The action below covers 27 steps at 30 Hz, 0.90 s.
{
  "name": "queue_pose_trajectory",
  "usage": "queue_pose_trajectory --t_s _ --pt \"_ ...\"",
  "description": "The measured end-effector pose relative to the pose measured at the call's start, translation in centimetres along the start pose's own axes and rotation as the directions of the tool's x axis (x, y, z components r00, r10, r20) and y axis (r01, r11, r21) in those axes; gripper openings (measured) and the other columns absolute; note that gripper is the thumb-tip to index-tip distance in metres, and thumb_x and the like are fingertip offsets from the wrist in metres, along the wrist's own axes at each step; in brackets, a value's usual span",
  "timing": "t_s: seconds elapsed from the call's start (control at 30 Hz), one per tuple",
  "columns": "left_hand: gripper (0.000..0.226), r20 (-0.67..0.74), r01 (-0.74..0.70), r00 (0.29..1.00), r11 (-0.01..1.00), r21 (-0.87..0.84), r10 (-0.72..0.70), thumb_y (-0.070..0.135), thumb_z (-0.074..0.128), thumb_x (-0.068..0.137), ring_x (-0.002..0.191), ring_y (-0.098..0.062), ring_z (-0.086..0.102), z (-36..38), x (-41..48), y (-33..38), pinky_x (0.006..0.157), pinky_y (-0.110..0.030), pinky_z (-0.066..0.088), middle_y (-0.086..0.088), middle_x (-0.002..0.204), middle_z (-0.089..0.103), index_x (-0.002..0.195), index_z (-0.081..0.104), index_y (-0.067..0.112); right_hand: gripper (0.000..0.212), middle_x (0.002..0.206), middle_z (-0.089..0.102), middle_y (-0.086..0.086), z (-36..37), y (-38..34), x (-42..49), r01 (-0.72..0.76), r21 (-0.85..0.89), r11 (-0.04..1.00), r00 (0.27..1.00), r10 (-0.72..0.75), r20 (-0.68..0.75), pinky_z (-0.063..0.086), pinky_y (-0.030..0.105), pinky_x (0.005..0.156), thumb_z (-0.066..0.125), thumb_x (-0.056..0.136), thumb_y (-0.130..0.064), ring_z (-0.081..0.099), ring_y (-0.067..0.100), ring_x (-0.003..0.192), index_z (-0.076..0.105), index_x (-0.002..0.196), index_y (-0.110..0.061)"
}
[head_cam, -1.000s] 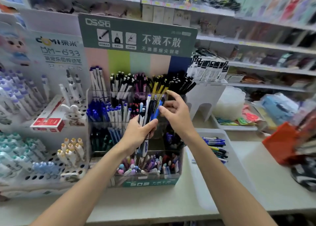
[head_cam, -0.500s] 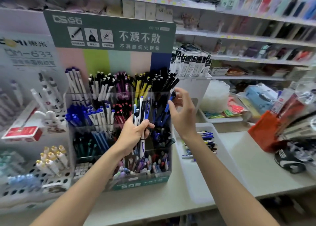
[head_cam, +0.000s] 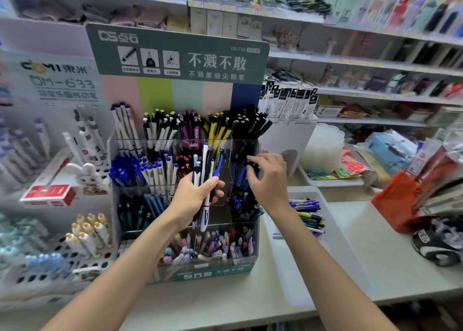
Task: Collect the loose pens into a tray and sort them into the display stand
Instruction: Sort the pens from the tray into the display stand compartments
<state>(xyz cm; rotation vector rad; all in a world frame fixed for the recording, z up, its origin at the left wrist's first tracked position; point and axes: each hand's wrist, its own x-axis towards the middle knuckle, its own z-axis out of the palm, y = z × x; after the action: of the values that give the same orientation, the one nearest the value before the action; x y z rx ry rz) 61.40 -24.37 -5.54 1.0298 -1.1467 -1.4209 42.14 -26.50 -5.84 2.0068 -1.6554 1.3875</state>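
1. Head view, the pens in hand: the left hand (head_cam: pixel 195 200) is curled round a bundle of pens (head_cam: pixel 206 178), holding it upright in front of the display stand (head_cam: pixel 213 272). White, black and blue barrels fan out above the fist. One white barrel with blue print sticks out below it.
2. The right hand (head_cam: pixel 269 180) is at the stand's right-hand middle compartment. Its fingers are curled over the tops of the dark and blue pens standing there; I cannot tell whether it pinches one.
3. The display stand is clear plastic in stepped tiers under a green header card with pastel stripes. Its compartments hold pens grouped by colour: blue-capped, white, purple, yellow-and-black and black. The lowest front tier holds mixed pastel ones.
4. The white tray (head_cam: pixel 333 250) lies just beside the stand's right side, running from the worktop's front edge towards the back. Loose pens (head_cam: pixel 308 213) in blue, yellow, green and black are heaped at its far end.
5. The worktop (head_cam: pixel 390 245) is pale. The stand sits mid-way along it, towards the back edge.
6. Towards the left end are a white pen rack (head_cam: pixel 37 278), a rabbit figure (head_cam: pixel 85 174) and a red box (head_cam: pixel 50 195). Near the right end is an orange object (head_cam: pixel 398 200).
7. Stocked shop shelves (head_cam: pixel 375 64) run behind, blurred.
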Motion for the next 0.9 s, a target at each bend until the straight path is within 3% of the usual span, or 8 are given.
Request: queue_pose_trajectory --t_s 0.17,0.23,0.33,0.47,0.53,0.7,0.8,0.9 --pt "0.012 0.029 -0.016 0.999 1.0 0.011 0.016 0.01 0.059 0.098 0.071 -0.017 0.069 0.8 0.0 0.3 0.063 -0.026 0.055 -0.008 0.087 0.075 0.108 0.06 0.002 0.022 0.1 0.07 0.002 -0.9 0.2 0.4 0.051 -0.036 0.998 0.999 -0.051 0.012 0.038 0.032 0.09 0.061 0.085 -0.009 0.05 0.016 0.103 0.076 0.101 -0.01" --pt "0.015 0.038 -0.011 0.999 1.0 0.015 0.011 0.01 0.059 0.098 0.072 -0.017 0.069 1.3 0.1 0.2 0.063 -0.026 0.055 -0.01 0.09 0.075 0.11 0.059 0.0 0.028 0.105 0.07 0.003 -1.1 0.2 0.1 0.039 -0.044 0.998 0.999 -0.038 0.034 0.042 0.04 0.092 0.06 0.084 -0.01 0.05 0.016 0.106 0.074 0.108 -0.009" --pt "0.015 0.063 0.009 0.998 1.0 0.007 -0.009 0.01 0.059 0.098 0.071 -0.017 0.069 2.0 0.1 0.2 0.061 -0.026 0.054 -0.012 0.093 0.075 0.111 0.058 0.003 0.037 0.109 0.068 0.002 -1.9 -0.6 -0.1 -0.045 0.08 0.996 0.997 0.05 -0.052 0.045 0.036 0.093 0.062 0.086 -0.011 0.053 0.014 0.104 0.066 0.123 -0.01" --pt "0.014 0.146 0.017 0.989 1.0 0.009 -0.018 0.011 0.059 0.098 0.072 -0.018 0.07 3.1 -0.2 0.4 0.061 -0.026 0.054 -0.011 0.092 0.075 0.112 0.061 0.007 0.056 0.106 0.066 0.0 -2.9 -3.2 1.3 -0.275 0.366 0.889 0.952 0.198 0.234 0.052 0.022 0.084 0.065 0.093 -0.02 0.062 0.009 0.091 0.043 0.144 -0.021" --pt "0.015 0.151 0.011 0.988 1.0 0.011 -0.012 0.012 0.06 0.098 0.076 -0.02 0.073 3.5 -0.2 0.6 0.063 -0.026 0.056 -0.01 0.093 0.076 0.113 0.062 0.009 0.055 0.102 0.067 0.003 -3.0 -3.8 1.7 -0.315 0.408 0.857 0.938 0.215 0.273 0.056 0.023 0.08 0.068 0.091 -0.016 0.066 0.006 0.084 0.046 0.141 -0.02" --pt "0.017 0.051 0.011 0.999 0.999 0.039 -0.013 0.015 0.065 0.095 0.088 -0.021 0.075 1.8 0.1 0.6 0.067 -0.024 0.057 -0.007 0.099 0.076 0.109 0.062 0.006 0.031 0.09 0.061 -0.012 -4.5 -3.0 3.9 -0.322 0.496 0.806 0.901 0.422 -0.101 0.053 0.023 0.071 0.071 0.088 -0.012 0.063 -0.001 0.073 0.056 0.115 -0.012" --pt "0.013 0.014 0.03 0.999 0.999 0.04 -0.03 0.01 0.067 0.093 0.073 -0.016 0.072 0.7 0.0 0.1 0.062 -0.022 0.055 -0.009 0.091 0.075 0.105 0.064 0.005 0.029 0.086 0.06 -0.013 -4.0 -2.4 4.4 -0.229 0.4 0.887 0.924 0.328 -0.198 0.055 0.028 0.068 0.073 0.087 -0.014 0.063 0.009 0.07 0.055 0.108 -0.013" --pt "0.009 0.007 0.031 0.999 0.999 0.031 -0.031 0.008 0.067 0.093 0.059 -0.011 0.062 0.5 -0.1 0.0 0.056 -0.021 0.052 -0.007 0.083 0.074 0.101 0.066 0.005 0.027 0.083 0.059 -0.007 -2.5 -2.2 3.1 -0.144 0.291 0.946 0.97 0.193 -0.146 0.053 0.023 0.066 0.074 0.087 -0.013 0.062 0.011 0.069 0.055 0.106 -0.009"
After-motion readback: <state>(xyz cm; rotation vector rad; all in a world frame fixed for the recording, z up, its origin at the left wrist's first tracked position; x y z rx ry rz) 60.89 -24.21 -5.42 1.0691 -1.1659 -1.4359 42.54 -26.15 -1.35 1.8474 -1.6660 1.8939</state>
